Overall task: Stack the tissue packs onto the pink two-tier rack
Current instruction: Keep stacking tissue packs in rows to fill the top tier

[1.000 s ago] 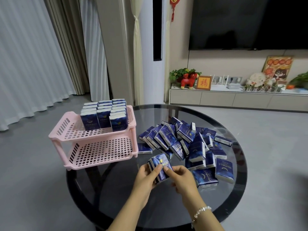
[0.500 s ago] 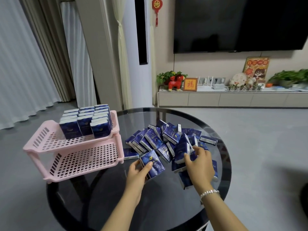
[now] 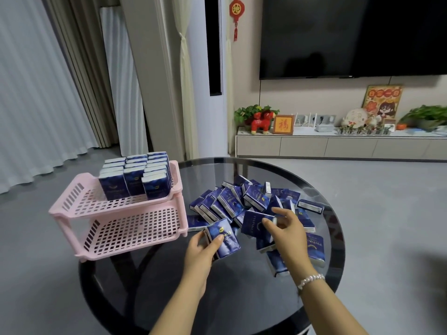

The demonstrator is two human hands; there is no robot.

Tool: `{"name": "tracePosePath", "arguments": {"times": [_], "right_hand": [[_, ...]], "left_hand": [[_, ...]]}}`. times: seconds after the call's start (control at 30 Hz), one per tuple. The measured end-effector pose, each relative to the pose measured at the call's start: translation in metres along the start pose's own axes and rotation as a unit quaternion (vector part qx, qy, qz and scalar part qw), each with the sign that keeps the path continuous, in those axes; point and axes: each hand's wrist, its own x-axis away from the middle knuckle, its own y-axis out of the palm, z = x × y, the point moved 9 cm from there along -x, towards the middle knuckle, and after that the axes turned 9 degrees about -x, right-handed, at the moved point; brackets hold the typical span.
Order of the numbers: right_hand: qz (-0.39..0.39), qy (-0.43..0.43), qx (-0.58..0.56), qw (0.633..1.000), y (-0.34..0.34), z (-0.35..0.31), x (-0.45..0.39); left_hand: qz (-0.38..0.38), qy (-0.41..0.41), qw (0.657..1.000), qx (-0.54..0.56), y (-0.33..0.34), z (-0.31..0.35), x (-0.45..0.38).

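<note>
Head view: left hand (image 3: 198, 258) gripped several tissue packs (image 3: 223, 238) beside the pink rack (image 3: 116, 226); right hand (image 3: 289, 234) pinched one pack (image 3: 256, 224) from the loose pile (image 3: 242, 201) on the glass table (image 3: 242, 298).

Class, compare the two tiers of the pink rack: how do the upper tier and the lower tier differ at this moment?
The upper tier carries blue tissue packs standing upright in neat rows at its far end; the lower tier shows none. The upper tier's near part is bare, while the lower tier is bare throughout. Both are pink plastic with a grid of holes, on the round glass table.
</note>
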Motion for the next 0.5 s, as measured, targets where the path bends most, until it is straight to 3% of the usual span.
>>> {"name": "tracePosePath", "arguments": {"times": [0.13,0.3,0.5], "right_hand": [[-0.066,0.023,-0.103,0.992,0.018,-0.012,0.007],[-0.164,0.029,-0.097,0.981,0.047,-0.019,0.017],[-0.207,-0.017,-0.068,0.976,0.079,-0.035,0.037]], "left_hand": [[-0.006,0.014,1.000,-0.017,-0.009,0.011,0.008],[-0.005,0.025,0.999,-0.031,-0.023,0.023,0.023],[-0.024,0.046,0.998,-0.037,-0.027,0.040,0.044]]}}
